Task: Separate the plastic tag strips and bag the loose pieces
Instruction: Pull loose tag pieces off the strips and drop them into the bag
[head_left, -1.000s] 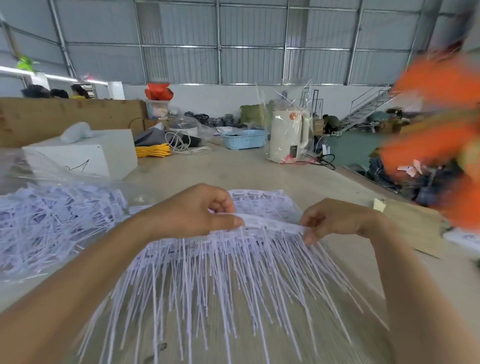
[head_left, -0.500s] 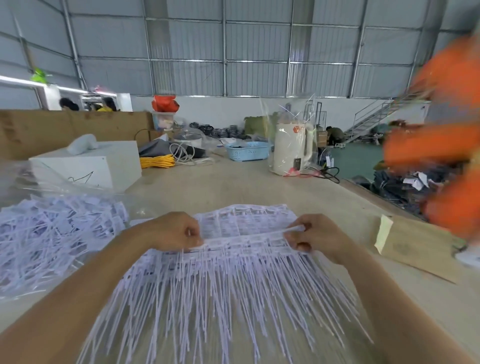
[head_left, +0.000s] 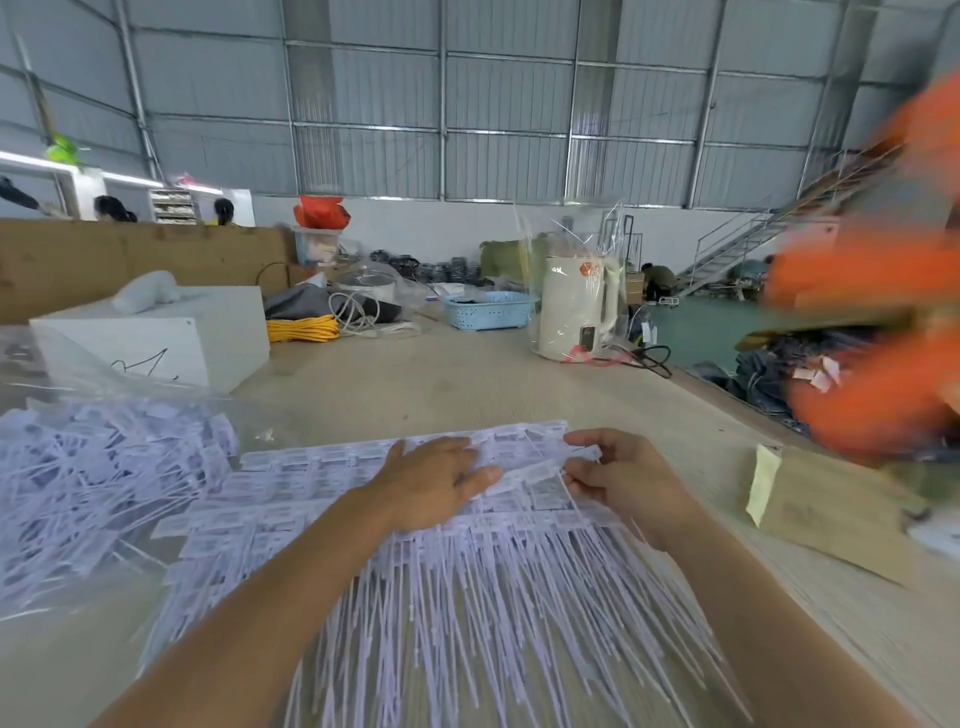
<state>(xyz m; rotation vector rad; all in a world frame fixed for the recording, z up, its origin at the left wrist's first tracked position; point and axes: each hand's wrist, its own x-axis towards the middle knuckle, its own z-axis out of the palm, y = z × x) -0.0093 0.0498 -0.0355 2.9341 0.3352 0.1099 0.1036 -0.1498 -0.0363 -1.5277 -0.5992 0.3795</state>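
Half a second ago both hands pinched one strip up off the pile; now the left hand (head_left: 436, 483) lies flat on the tag strips (head_left: 395, 499), fingers straight, and the right hand (head_left: 618, 475) pinches one small tag (head_left: 545, 486). The strips are white, with little printed squares and long thin tails, spread mid-frame on the bench (head_left: 415, 379). Many loose pieces (head_left: 88, 478) already sit in the clear bag (head_left: 67, 364) at left. I think lots are still joined.

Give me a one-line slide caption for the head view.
Left hand presses flat on white plastic tag strips while right hand pinches one tag on the beige table.
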